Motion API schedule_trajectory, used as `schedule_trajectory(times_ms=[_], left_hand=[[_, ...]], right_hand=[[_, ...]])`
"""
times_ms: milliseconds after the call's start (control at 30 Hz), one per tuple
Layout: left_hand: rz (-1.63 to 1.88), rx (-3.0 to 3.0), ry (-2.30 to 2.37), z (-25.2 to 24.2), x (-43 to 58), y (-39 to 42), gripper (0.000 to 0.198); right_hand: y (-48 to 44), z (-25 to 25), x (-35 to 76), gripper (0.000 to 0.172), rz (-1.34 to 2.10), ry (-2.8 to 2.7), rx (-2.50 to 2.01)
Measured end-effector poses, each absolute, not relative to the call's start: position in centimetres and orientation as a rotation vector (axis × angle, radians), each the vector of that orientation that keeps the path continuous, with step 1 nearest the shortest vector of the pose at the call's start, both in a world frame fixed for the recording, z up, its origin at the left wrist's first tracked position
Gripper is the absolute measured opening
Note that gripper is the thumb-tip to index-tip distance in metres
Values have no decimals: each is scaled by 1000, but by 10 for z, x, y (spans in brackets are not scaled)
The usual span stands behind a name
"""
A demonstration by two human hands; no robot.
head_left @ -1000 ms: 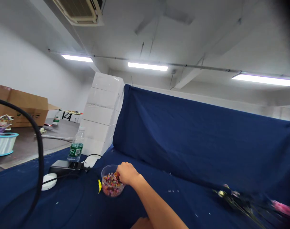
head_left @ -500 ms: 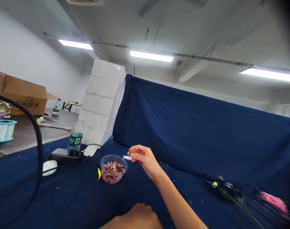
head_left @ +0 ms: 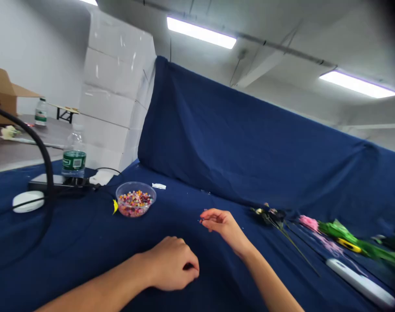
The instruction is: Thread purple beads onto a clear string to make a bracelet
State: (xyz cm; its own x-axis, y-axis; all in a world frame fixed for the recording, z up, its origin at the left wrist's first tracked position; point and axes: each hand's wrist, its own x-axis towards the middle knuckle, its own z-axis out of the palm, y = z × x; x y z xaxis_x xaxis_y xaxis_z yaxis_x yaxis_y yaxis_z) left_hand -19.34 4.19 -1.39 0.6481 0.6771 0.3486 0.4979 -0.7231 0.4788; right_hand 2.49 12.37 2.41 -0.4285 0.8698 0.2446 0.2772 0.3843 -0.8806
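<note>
My right hand is pinched round a few small beads, which show at its fingertips above the blue cloth. My left hand is curled into a fist, back upward, low in the middle of the view; whatever it may hold is hidden under the fingers. Left of both hands stands a clear round plastic bowl with many small beads inside, in orange, pink, white and dark red. Neither hand touches the bowl.
A yellow scrap and a white wrapper lie near the bowl. Further left are a water bottle, a white disc and a black cable. Artificial flowers, pink yarn and a white stick-shaped object lie right.
My right hand has moved away from the bowl, to the right, carrying beads. My left fist has come further into view. The camera has tilted down and turned right.
</note>
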Motion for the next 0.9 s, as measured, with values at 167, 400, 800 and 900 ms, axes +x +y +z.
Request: schedule_trajectory(times_ms=[167, 400, 800, 900], left_hand=[[731, 2514, 899, -13, -194, 42, 22], [758, 2483, 871, -9, -197, 38, 29], [1002, 2207, 889, 0, -189, 30, 25], [1086, 2110, 903, 1, -189, 32, 25]], right_hand=[[132, -8, 75, 15, 756, -1988, -1249], [122, -17, 54, 19, 521, -2162, -1297], [110, -16, 43, 19, 411, -2163, -1230], [103, -9, 40, 18, 461, -2079, -1201]])
